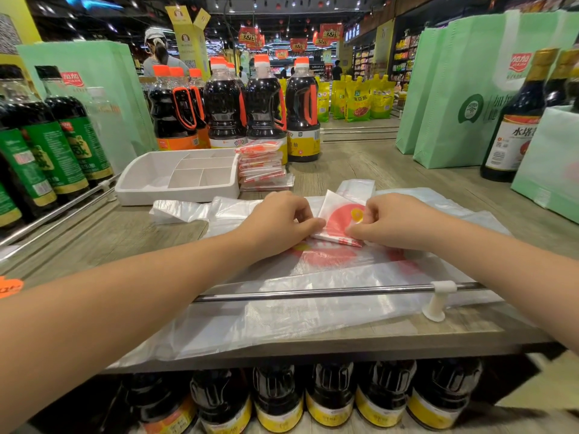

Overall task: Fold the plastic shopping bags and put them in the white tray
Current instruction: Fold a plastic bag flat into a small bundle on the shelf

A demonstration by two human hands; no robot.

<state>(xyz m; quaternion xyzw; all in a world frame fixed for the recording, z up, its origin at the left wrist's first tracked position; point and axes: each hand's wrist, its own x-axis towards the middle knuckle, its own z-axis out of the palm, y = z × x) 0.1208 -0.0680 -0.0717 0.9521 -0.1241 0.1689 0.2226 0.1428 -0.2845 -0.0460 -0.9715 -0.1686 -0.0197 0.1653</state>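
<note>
**Desk:** Where does the work stand at the supermarket bench (360,161)?

**Photographer:** Mid-fold, by my reading. The white tray (175,195) sits at ten o'clock from the hands, with a stack of folded bags (264,170) just beside its right wall rather than inside it. The left hand (279,220) pinches the left edge of a half-folded bag (340,219), the red print facing up. The right hand (398,222) pinches the right edge, fingers curled. The bag rests on loose bags (313,308) spread toward six o'clock.

**Desk:** And next?

**Photographer:** Likely one more tuck and a firm press — thin plastic tends to spring open — then a carry to ten o'clock, into the tray.

**Desk:** Anything unclear?

**Photographer:** The fingertips are tucked out of sight, so the fold count is uncertain. The tray's near wall hides its front floor, and the edges of the clear bags blur together.
</note>
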